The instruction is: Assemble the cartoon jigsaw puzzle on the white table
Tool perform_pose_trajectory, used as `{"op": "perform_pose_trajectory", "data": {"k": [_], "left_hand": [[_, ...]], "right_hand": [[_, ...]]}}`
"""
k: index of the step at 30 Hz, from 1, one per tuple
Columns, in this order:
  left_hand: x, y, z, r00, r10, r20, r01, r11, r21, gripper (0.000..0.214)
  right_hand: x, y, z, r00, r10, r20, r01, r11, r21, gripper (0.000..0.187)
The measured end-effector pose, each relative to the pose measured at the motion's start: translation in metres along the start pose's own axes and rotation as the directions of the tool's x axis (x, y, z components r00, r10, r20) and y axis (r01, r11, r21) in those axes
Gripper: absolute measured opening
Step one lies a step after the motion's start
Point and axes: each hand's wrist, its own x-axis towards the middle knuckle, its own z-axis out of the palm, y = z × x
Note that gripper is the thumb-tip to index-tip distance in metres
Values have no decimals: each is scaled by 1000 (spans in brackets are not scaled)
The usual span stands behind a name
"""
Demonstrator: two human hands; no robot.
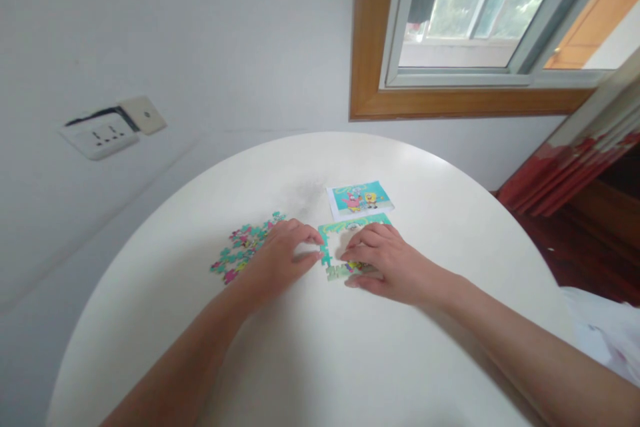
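Observation:
A partly assembled jigsaw puzzle (326,255) lies flat on the white table, its teal and pale border pieces around a bare white middle. At its left edge rests my left hand (283,255), thumb and forefinger apart, with their tips at the border pieces. My right hand (387,259) lies over the puzzle's right side with spread fingers, the thumb near the bottom edge; it hides much of that side. Behind the puzzle is a picture sheet (361,199) with a pink and a yellow cartoon figure. Loose puzzle pieces (243,247) lie heaped left of my left hand, which partly covers them.
The round white table (310,360) stands against a pale wall with a socket (103,137) at the left. A wood-framed window (377,103) is at the upper right, beside a red and cream curtain (550,163). White fabric (607,327) shows at the right edge.

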Motion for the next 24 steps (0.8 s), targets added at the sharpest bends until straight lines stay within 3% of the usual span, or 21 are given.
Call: {"op": "perform_pose_trajectory", "data": {"k": [10,24], "left_hand": [[-5,21,-14,982,88,168,-88,996,-5,13],[-7,21,-14,975,97,200,-98,995,-6,13]], "right_hand": [[1,6,2,1000,22,-17,-22,999,25,23],[3,2,8,999,23,-34,-21,998,58,15]]}}
